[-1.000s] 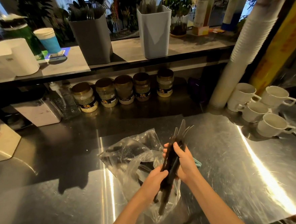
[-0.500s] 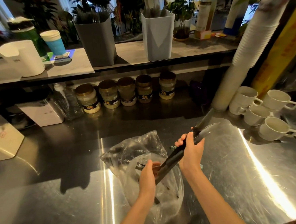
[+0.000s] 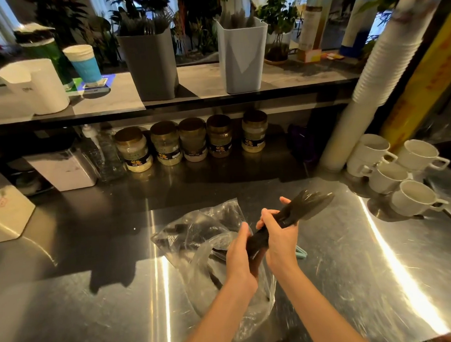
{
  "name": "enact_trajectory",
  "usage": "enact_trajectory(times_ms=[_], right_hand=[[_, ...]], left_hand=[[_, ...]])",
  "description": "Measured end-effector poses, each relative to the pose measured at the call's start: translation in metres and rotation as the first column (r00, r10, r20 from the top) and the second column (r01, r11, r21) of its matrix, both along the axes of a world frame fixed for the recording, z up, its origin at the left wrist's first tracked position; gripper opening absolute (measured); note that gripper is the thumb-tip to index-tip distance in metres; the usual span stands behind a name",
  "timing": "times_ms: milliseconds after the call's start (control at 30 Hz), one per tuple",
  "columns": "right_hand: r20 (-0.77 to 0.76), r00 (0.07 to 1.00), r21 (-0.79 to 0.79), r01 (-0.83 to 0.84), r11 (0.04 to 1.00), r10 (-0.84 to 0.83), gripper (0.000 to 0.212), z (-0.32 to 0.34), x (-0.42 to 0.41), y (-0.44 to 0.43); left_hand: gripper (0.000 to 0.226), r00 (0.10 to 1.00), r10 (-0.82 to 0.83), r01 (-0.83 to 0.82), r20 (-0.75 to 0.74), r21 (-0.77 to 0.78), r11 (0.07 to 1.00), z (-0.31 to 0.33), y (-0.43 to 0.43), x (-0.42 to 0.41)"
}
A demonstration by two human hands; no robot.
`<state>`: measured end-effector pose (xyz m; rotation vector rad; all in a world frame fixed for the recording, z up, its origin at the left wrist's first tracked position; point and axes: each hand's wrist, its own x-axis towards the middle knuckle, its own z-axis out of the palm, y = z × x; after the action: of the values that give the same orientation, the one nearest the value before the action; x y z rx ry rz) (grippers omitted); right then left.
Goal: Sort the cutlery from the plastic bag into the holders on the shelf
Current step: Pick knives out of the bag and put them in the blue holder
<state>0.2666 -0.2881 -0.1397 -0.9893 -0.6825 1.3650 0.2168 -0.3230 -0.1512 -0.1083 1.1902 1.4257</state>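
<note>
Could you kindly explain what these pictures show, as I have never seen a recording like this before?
There is no machine here: you see a person's two bare hands, filmed by one wide-angle camera worn on the head, looking forward and down. The left hand and right hand both grip a blurred bundle of black cutlery above a clear plastic bag, which lies on the steel counter with more dark pieces inside. On the shelf behind stand a dark grey holder and a light grey holder, each with cutlery in it. Jars stand under the shelf, and white cups sit at the right.
</note>
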Motion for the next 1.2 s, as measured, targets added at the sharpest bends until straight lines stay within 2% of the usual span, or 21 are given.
enact_trajectory(times_ms=[133,233,300,400,533,667,800,967,1000,1033,1067,1100,1167,1200], right_hand=[[-0.071,0.997,-0.072,-0.02,0.997,0.015,0.059,-0.007,0.002,-0.003],[-0.125,0.992,-0.12,-0.032,0.992,0.017,0.059,-0.008,0.005,-0.003],[-0.172,0.985,-0.175,-0.06,0.983,0.029,0.049,-0.008,0.006,-0.002],[-0.236,0.969,-0.317,-0.141,0.938,0.066,0.023,-0.005,0.009,0.0],[-0.288,0.946,-0.347,-0.247,0.905,0.148,0.005,-0.01,0.012,0.0],[-0.365,0.93,-0.341,-0.187,0.921,0.054,0.007,-0.018,0.015,0.001],[-0.318,0.948,-0.387,-0.116,0.915,-0.014,0.024,-0.019,0.03,0.005],[-0.17,0.985,-0.431,-0.038,0.901,-0.039,0.046,-0.035,0.063,0.003],[-0.121,0.992,-0.442,-0.02,0.897,-0.038,0.045,-0.041,0.07,0.001],[-0.069,0.997,-0.46,-0.003,0.888,-0.032,0.043,-0.048,0.078,-0.001],[-0.024,0.999,-0.485,0.009,0.875,-0.023,0.039,-0.055,0.085,-0.005],[0.011,1.0,-0.508,0.016,0.861,-0.013,0.035,-0.063,0.091,-0.01],[0.062,0.998,-0.54,0.014,0.841,0.024,0.034,-0.077,0.098,-0.021],[0.083,0.996,-0.554,0.01,0.832,0.043,0.037,-0.083,0.1,-0.026]], left_hand=[[0.019,0.97,-0.021,0.016,-0.241,-0.026,1.0,-0.008,0.0,0.005],[0.017,0.921,-0.054,0.044,-0.386,-0.034,0.998,-0.015,-0.002,0.006],[0.021,0.875,-0.083,0.077,-0.476,-0.031,0.997,-0.015,-0.004,0.006],[0.028,0.804,-0.081,0.087,-0.589,-0.018,0.996,-0.013,-0.008,0.007],[0.027,0.725,-0.098,0.136,-0.682,0.001,0.991,-0.016,-0.01,0.005],[0.021,0.675,-0.149,0.233,-0.722,0.018,0.972,-0.022,-0.012,0.005],[0.02,0.644,-0.266,0.389,-0.718,0.008,0.921,-0.03,-0.014,0.013],[0.023,0.6,-0.379,0.479,-0.704,-0.064,0.876,-0.047,-0.021,0.024],[0.021,0.538,-0.413,0.512,-0.735,-0.105,0.853,-0.055,-0.024,0.026],[0.018,0.426,-0.463,0.562,-0.777,-0.174,0.809,-0.063,-0.027,0.027],[0.014,0.267,-0.528,0.619,-0.806,-0.276,0.735,-0.07,-0.03,0.028],[0.009,0.066,-0.595,0.668,-0.801,-0.408,0.623,-0.075,-0.032,0.028],[0.017,-0.342,-0.639,0.663,-0.689,-0.658,0.356,-0.082,-0.038,0.03],[0.024,-0.477,-0.625,0.63,-0.618,-0.736,0.247,-0.085,-0.041,0.032]])
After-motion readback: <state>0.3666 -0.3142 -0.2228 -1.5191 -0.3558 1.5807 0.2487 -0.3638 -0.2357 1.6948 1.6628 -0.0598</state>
